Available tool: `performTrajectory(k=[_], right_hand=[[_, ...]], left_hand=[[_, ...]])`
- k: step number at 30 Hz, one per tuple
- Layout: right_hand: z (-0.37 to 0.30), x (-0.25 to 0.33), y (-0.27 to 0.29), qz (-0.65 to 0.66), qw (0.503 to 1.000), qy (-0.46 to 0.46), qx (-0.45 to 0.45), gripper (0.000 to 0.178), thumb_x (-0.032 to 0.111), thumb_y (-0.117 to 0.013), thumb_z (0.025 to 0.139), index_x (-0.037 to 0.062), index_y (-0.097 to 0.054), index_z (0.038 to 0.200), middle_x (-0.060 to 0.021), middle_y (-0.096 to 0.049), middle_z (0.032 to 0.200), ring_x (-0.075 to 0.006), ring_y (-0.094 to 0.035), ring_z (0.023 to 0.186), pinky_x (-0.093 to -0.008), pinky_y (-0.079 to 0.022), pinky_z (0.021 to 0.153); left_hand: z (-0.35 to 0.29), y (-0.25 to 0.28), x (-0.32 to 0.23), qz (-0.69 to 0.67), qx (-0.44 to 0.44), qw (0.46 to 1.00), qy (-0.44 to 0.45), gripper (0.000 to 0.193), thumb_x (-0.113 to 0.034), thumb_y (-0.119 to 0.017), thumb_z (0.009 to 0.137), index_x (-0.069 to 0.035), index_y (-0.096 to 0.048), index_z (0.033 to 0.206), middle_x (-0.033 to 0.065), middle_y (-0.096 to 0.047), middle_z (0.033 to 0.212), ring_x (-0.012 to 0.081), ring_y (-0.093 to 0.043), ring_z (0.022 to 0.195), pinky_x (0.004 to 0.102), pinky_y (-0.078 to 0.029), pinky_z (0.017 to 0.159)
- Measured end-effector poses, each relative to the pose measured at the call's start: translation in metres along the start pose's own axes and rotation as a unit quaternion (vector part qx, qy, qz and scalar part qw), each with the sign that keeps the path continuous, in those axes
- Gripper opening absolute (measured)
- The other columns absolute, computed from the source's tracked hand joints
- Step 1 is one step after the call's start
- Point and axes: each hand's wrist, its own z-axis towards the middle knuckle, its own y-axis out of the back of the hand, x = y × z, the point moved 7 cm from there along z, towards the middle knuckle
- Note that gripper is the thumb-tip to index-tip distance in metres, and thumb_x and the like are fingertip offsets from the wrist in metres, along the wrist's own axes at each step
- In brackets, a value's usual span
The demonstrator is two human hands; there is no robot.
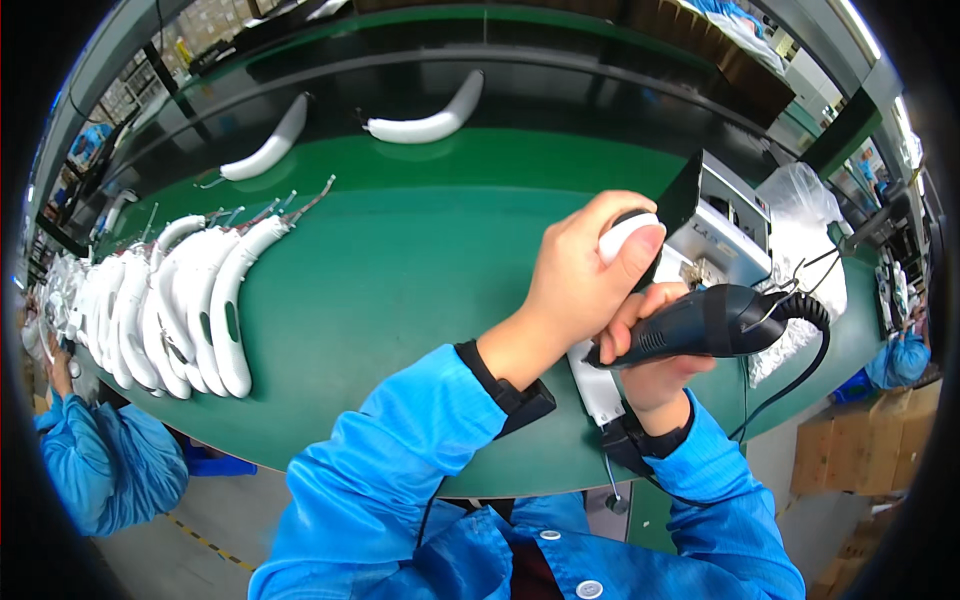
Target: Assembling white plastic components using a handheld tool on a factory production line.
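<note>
My left hand [590, 260] is closed round a rounded white and black plastic piece [625, 237], its thumb pressed on the white face. My right hand [655, 375] is wrapped round a black electric screwdriver [705, 328] with a coiled cord; its nose points left, and its tip is hidden by my fingers. Below the two hands a white plastic length [597, 390] slants down toward my right wrist. Whether it joins the piece in my left hand cannot be seen. Just beyond my hands stands a grey metal box [728, 220] with a black side.
Many curved white plastic housings [230, 320] with wires lie in a row on the green table [400, 260] at left. Two more housings [430, 127] lie on the far belt. A clear bag of small white parts [800, 310] sits at right. A co-worker's blue sleeve [110, 460] shows at left.
</note>
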Motion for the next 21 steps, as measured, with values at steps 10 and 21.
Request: performTrajectory(k=[10,21], right_hand=[[0.005,0.095,0.013,0.028,0.970,0.239,0.019,0.077,0.080,-0.046,0.072,0.0091,-0.041,0.101,-0.0058,-0.052,0.063,-0.0180,-0.053,0.049,-0.0335,-0.048,0.051],[0.009,0.048,0.036,-0.024,0.991,0.129,0.008,0.083,0.080,-0.052,0.067,0.0047,-0.042,0.101,-0.0078,-0.052,0.061,-0.0202,-0.054,0.051,-0.0338,-0.049,0.053]], left_hand=[[0.057,0.092,-0.035,0.445,-0.144,0.867,-0.172,0.029,-0.032,-0.073,0.075,-0.010,-0.062,0.090,0.0082,-0.065,0.069,0.0292,-0.064,0.061,0.0371,-0.051,0.054],[0.165,0.090,0.126,0.569,0.014,0.821,-0.045,0.044,-0.030,-0.068,0.078,-0.004,-0.060,0.112,0.0156,-0.061,0.111,0.0341,-0.056,0.106,0.0435,-0.046,0.088]])
